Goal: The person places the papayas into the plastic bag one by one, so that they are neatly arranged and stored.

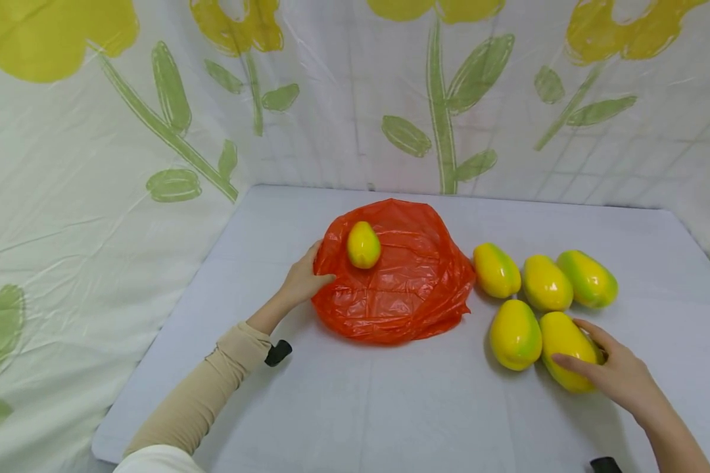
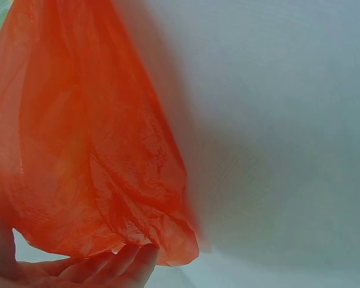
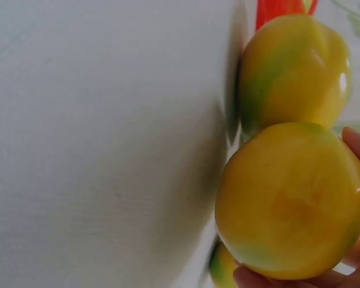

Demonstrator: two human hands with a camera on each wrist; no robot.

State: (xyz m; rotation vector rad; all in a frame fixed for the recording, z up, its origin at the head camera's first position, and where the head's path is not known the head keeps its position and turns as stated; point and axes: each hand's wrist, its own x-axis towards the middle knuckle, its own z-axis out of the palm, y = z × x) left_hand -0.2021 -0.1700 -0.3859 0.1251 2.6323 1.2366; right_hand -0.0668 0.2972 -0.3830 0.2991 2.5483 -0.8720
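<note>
Grips with right hand (image 1: 622, 380), toward tabletop (image 1: 426, 407) right edge, a glossy yellow fruit (image 1: 563, 336), probably stiff, slippery, best cupped mid-body, and pinches creased red bag (image 1: 402, 282) with left hand (image 1: 304, 276).

A creased white sheet (image 1: 331, 98) hangs behind the far edge of the pale worktop (image 1: 420, 407) and beyond its left and right edges. It bears large yellow flowers (image 1: 53, 33), green stems (image 1: 440, 118) and leaves (image 1: 173, 186). One stem reaches down to the middle of the far edge; another ends beside the far left corner.
</note>
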